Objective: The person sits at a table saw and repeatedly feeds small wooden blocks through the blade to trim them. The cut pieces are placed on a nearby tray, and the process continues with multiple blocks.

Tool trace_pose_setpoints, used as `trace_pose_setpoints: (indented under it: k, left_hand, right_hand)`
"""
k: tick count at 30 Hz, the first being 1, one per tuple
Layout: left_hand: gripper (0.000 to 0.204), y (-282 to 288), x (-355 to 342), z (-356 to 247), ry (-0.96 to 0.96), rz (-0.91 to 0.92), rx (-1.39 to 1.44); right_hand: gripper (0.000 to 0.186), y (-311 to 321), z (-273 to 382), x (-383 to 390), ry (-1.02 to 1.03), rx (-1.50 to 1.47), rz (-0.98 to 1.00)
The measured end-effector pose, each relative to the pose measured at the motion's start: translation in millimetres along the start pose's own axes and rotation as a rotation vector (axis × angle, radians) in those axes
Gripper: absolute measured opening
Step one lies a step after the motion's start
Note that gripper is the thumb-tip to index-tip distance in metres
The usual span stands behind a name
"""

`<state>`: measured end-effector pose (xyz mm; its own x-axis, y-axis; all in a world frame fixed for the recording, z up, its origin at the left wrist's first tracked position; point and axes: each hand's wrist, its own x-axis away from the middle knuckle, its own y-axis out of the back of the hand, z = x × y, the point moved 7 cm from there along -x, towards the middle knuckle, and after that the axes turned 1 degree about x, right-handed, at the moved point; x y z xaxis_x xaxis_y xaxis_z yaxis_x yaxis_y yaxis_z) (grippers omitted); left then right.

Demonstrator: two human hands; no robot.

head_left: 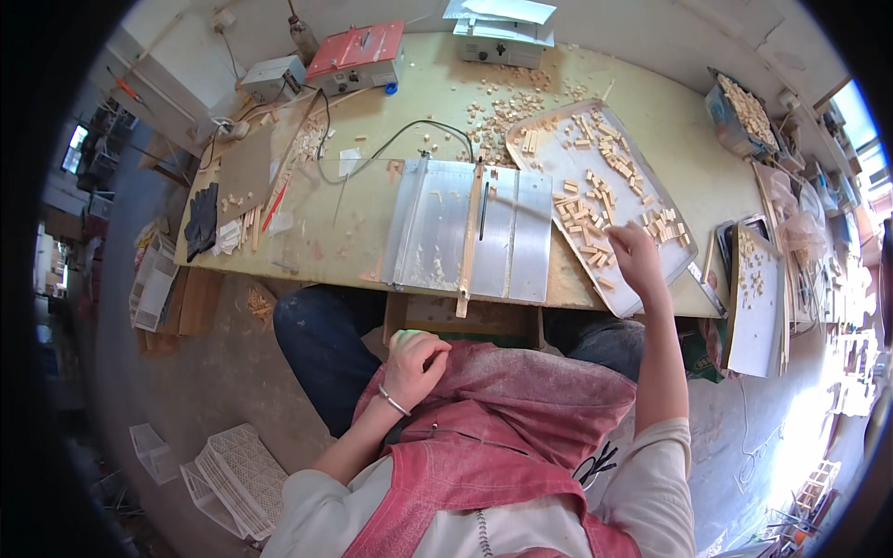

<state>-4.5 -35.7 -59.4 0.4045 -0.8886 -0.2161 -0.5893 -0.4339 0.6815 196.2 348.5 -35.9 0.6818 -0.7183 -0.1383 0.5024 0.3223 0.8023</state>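
Observation:
My left hand (419,363) rests at my lap on the red apron (521,391), fingers curled; whatever is in them, if anything, is hidden. My right hand (631,244) is raised over the metal tray (665,265) at the right of the bench, fingers pinched; what they hold is too small to make out. Small wooden blocks (581,209) lie scattered and in short rows on that tray. Beside it sits a small aluminium saw table (428,232) with a thin wooden strip (469,270) lying front to back and a dark slot right of the strip.
On the bench (316,232) are a red machine (358,51), grey boxes (270,79), cables, black gloves (203,219), wood offcuts and a bin of blocks (739,107). A second tray (753,335) stands at right. White crates (237,470) stand on the floor at lower left.

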Motion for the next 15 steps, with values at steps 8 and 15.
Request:
trace_pose_setpoints:
  k: [8, 15]
  left_hand:
    - [0.007, 0.9, -1.2, 1.8, -0.002, 0.011, 0.007]
    - [0.006, -21.4, 13.1, 30.7, 0.148, 0.000, 0.150]
  right_hand:
    - [0.020, 10.1, -3.0, -40.5, -0.051, 0.034, -0.427]
    - [0.023, 73.9, -127.0, 90.5, -0.375, 0.117, -0.586]
